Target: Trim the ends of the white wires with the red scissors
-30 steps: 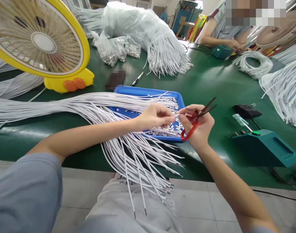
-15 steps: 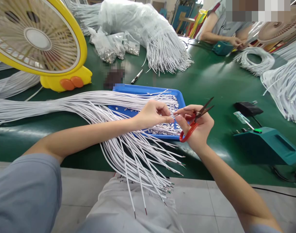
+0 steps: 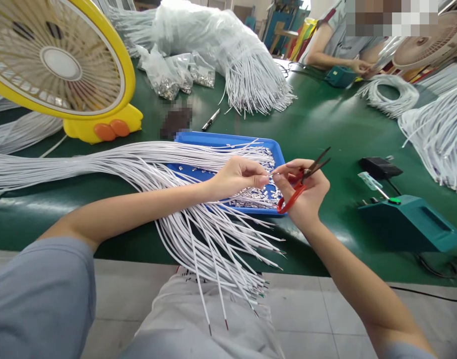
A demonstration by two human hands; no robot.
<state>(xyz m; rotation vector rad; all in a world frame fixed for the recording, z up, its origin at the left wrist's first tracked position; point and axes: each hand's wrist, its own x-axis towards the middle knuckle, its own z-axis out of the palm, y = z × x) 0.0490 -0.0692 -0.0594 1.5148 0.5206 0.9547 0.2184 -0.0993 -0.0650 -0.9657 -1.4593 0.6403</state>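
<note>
Ok so left hand [image 3: 240,179] and right hand [image 3: 309,194] are both pinching a tiny wire end [image 3: 272,174] above the blue tray [image 3: 279,155], red scissors [image 3: 293,198] looped on the right, white cables [image 3: 189,232] spilling past the tray's near side.

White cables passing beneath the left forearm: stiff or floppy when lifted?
The white cables would probably droop, since ends bend down past the front edge of the table. They may splay rather than lift as one, as the ends fan apart.
</note>
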